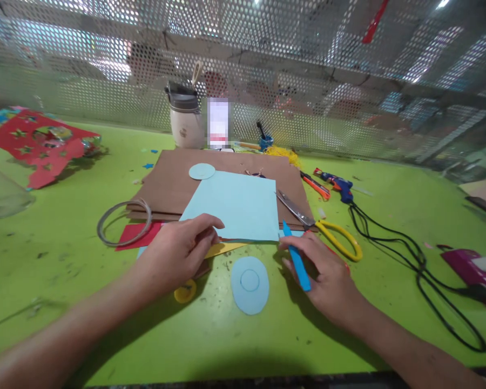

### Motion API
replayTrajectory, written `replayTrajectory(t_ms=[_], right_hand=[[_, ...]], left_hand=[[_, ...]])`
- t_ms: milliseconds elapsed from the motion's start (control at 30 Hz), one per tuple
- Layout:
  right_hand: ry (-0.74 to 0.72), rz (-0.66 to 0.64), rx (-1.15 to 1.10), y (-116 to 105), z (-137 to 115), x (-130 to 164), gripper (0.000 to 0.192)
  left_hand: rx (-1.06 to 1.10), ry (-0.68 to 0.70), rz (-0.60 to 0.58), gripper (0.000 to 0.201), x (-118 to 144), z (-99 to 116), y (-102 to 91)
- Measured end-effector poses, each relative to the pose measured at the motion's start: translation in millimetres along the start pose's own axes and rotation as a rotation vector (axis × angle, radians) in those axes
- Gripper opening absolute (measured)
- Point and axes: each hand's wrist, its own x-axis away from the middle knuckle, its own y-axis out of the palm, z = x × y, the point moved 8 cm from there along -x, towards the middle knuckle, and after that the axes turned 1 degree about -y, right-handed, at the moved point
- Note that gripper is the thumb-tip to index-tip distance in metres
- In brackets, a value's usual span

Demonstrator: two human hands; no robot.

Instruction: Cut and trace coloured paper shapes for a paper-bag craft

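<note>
Your left hand [178,254] lies flat, fingers spread, pressing the near corner of one light blue square paper sheet [237,206] on the green bench [65,259]. Your right hand [324,275] grips one blue pen [296,262] just beside the sheet's other near corner. Two light blue paper discs: one oval disc [250,284] between your hands, one small disc [201,171] beyond the sheet. One pair of yellow-handled scissors [319,224] lies right of the sheet.

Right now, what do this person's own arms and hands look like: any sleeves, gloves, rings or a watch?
Both forearms come in bare from the bottom edge, with no sleeve in view up to the frame's edge. The left hand and the right hand are bare too: no gloves. No ring, watch or wristband shows on either, and no markings can be made out. Nails look short and unpainted, though the picture is soft.
</note>
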Motion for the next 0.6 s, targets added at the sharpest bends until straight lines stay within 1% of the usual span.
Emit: replayTrajectory(t_ms=[100,200,433,600], right_hand=[[-0.060,-0.037,0.089,3.0,-4.5,-0.4,0.038],[-0.111,-0.066,0.163,6.2,-7.0,-0.1,0.043],[-0.216,-0.177,0.344,20.6,-8.8,2.2,0.047],[-0.222,-0.188,0.367,19.5,-6.2,2.5,0.045]], left_hand=[[-0.010,-0.015,0.003,0.022,-1.8,-3.0,-1.9],[-0.044,-0.023,0.034,0.023,-4.2,-7.1,-6.8],[-0.036,-0.055,0.088,0.024,-8.3,-16.7,-17.2],[-0.070,0.010,0.074,0.025,-10.2,-12.7,-20.9]])
